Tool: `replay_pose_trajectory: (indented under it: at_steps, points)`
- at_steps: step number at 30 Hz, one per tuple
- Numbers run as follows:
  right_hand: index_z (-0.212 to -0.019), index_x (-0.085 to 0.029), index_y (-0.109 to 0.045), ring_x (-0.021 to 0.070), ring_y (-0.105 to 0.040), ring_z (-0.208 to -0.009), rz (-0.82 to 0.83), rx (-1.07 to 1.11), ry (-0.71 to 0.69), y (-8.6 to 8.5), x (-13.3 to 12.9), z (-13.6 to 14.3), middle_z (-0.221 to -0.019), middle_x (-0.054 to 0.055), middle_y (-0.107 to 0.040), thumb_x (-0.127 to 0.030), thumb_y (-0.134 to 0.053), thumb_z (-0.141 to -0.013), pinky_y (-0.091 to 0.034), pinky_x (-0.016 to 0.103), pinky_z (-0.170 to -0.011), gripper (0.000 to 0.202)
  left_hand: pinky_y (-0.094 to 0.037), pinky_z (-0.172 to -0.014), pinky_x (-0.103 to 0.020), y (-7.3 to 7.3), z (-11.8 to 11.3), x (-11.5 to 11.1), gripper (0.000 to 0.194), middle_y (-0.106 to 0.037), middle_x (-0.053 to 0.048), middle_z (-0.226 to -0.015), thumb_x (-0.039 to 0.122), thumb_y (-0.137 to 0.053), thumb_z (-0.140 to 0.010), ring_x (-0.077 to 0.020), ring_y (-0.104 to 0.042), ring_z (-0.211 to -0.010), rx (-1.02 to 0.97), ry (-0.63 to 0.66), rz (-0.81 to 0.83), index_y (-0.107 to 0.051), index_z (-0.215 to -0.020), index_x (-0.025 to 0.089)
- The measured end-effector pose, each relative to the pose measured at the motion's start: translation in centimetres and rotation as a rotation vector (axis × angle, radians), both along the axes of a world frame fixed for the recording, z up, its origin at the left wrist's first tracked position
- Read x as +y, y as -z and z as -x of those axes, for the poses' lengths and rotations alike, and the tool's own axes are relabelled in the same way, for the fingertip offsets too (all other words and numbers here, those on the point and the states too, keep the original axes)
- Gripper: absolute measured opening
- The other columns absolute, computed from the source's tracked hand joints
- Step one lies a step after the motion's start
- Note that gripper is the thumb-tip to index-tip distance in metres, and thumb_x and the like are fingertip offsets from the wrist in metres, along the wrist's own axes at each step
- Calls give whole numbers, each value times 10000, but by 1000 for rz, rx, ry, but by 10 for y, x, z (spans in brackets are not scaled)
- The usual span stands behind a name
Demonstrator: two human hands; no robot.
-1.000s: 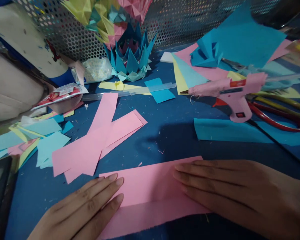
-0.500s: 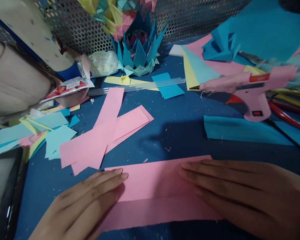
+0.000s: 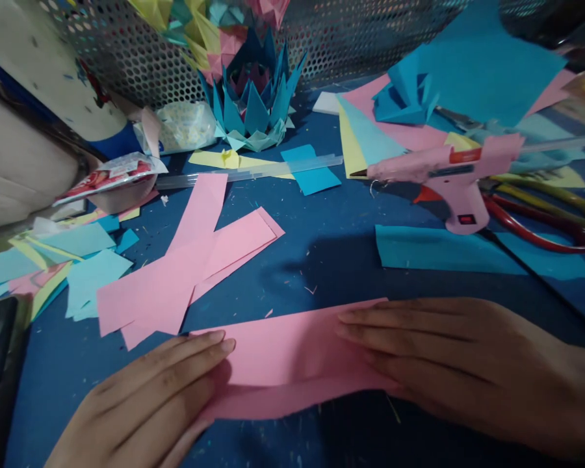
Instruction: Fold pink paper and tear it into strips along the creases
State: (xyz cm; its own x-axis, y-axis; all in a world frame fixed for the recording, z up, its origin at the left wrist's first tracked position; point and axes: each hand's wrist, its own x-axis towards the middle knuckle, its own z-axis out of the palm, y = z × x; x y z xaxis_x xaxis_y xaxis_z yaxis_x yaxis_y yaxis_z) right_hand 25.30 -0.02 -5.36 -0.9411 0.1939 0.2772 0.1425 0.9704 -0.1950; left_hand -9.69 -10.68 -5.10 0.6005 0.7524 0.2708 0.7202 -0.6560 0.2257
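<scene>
A pink paper sheet [image 3: 273,351] lies before me, with a crease running across it and its lower flap curling up off the table. My left hand [image 3: 151,396] is on its left end, fingers extended together over the top and the thumb side at the flap. At the right end, my right hand [image 3: 448,364] holds the paper in the same way. Both thumbs are mostly hidden, as are the paper's ends. Just beyond the left hand, several pink paper strips [image 3: 175,279] overlap in a cross.
A pink glue gun [image 3: 448,169] rests at right near red-and-yellow-handled scissors [image 3: 541,227] and a blue paper strip [image 3: 433,250]. A blue folded-paper flower [image 3: 256,97] stands at the back. Paper scraps [image 3: 97,279] and a dark phone-like device [image 3: 0,364] lie left.
The lower flap of the pink paper has been raised and brought upward, so less of it shows. The view has shifted slightly to the right. Both hands stay on the paper.
</scene>
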Motion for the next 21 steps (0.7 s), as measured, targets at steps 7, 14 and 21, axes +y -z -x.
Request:
replay_pose_trajectory:
  at_steps: [7, 14, 21]
  points:
    - [-999, -142, -674, 162, -675, -995, -52, 58, 175, -1, -4, 14, -1017, 59, -735, -164, -461, -975, -570, 262, -904, 216, -406, -1115, -242, 1, -6, -5, 201, -626, -48, -1304, 154, -513, -975, -126, -562, -1224, -68, -67, 22, -634, -1134, 140]
    - [-968, -101, -641, 200, -620, -918, -36, 18, 158, -8, -4, 23, -986, 97, -688, -155, -432, -969, -573, 329, -797, 216, -535, -858, -226, -7, -21, -2, 82, -644, -74, -1134, 139, -546, -941, -137, -642, -990, -93, -178, 27, -625, -956, 160]
    - [-939, -117, -635, 211, -584, -914, -52, -47, 137, -11, -7, 23, -987, 108, -649, -149, -429, -955, -534, 345, -791, 209, -515, -872, -390, -5, -20, -1, 51, -555, -116, -1172, 209, -545, -922, -257, -556, -1113, -72, -298, 112, -585, -914, 179]
